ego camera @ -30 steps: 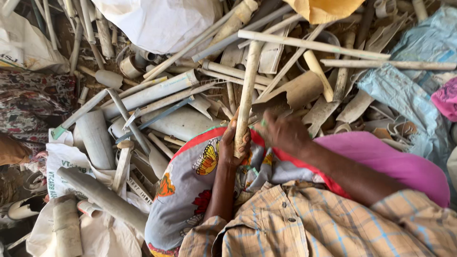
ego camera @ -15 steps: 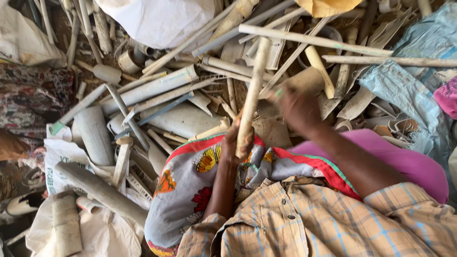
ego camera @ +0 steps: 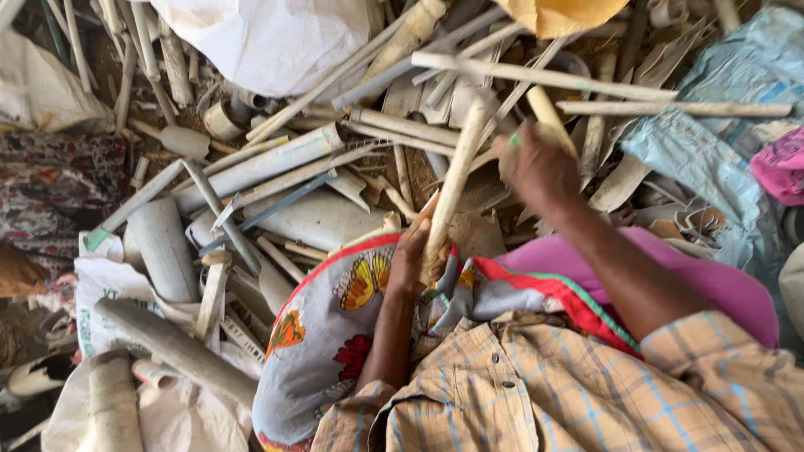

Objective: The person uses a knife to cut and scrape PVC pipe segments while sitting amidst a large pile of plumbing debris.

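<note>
Plastic: we see a heap of pale broken pipes all around the knees.
Left hand: closed around a long thin pipe, low on it, just above the printed cloth on the lap.
Right hand: curled around a short tube in the heap, beside the long pipe.
Advice: we think it is best to hold the long pipe firm and lift the tube straight, so neighbours do not slide.
Behind: a white sack.
</note>
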